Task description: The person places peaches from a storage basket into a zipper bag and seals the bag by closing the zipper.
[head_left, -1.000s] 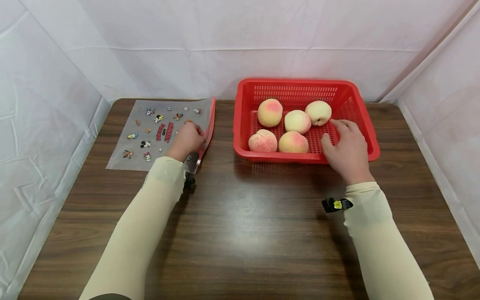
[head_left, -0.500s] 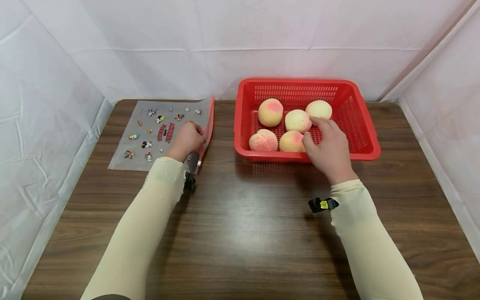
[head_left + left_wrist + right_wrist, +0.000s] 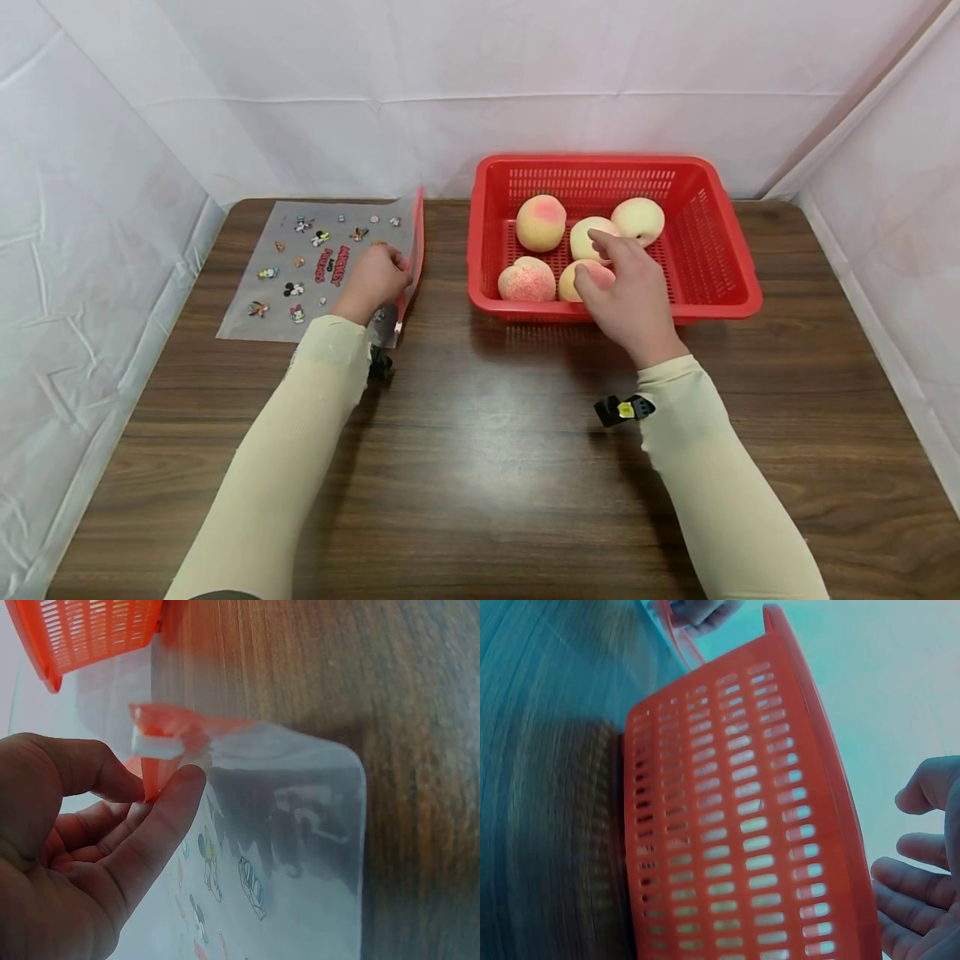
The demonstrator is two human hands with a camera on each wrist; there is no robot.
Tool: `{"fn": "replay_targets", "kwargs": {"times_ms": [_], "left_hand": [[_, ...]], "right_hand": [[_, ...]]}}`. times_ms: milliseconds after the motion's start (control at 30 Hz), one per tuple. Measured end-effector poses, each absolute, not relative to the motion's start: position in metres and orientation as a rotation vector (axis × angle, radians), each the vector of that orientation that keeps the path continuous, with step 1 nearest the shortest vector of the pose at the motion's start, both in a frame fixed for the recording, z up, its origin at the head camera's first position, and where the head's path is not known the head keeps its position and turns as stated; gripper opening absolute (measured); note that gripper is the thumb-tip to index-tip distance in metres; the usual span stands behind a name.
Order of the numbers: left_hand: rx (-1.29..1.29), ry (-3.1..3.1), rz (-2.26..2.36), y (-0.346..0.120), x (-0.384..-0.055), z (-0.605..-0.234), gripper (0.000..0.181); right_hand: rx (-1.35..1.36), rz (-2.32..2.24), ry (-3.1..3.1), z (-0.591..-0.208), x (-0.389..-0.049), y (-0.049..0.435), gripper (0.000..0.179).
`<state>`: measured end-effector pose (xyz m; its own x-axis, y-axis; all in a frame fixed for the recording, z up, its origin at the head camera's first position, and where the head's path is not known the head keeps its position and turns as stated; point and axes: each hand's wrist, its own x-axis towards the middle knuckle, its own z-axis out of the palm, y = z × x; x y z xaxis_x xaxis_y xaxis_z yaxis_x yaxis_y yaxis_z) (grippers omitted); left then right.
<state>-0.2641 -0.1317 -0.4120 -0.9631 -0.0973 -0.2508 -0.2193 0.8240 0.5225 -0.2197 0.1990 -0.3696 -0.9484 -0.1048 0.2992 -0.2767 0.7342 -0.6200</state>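
My left hand (image 3: 372, 279) pinches the red zip edge of a clear plastic zipper bag (image 3: 288, 225) with cartoon prints. In the left wrist view, a white slider (image 3: 157, 746) sits at the end of the red strip, right by the thumb and finger. My right hand (image 3: 633, 296) hovers over the front of a red plastic basket (image 3: 600, 312), fingers relaxed and apart, holding nothing. Below and beside its fingertips lie a front peach (image 3: 588, 275) and a pale peach (image 3: 588, 237), both partly covered by the hand. Another pale peach (image 3: 638, 218) lies behind.
At the basket's left side are a yellow-pink peach (image 3: 541, 223) and a speckled pink peach (image 3: 527, 280). The dark wooden table (image 3: 480, 450) extends in front. A white cloth wall (image 3: 450, 83) stands behind the basket and bag, with more cloth on both sides.
My right hand has moved left across the basket, from its right side to over the middle peaches. My left hand keeps its pinch; the bag's red edge leans slightly further left.
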Motion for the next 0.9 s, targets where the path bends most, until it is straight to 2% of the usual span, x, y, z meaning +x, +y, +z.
{"fn": "replay_targets", "kwargs": {"times_ms": [900], "left_hand": [[-0.300, 2.818, 0.861, -0.133, -0.261, -0.412, 0.010]], "right_hand": [[0.434, 1.133, -2.663, -0.366, -0.213, 0.160, 0.047]]}}
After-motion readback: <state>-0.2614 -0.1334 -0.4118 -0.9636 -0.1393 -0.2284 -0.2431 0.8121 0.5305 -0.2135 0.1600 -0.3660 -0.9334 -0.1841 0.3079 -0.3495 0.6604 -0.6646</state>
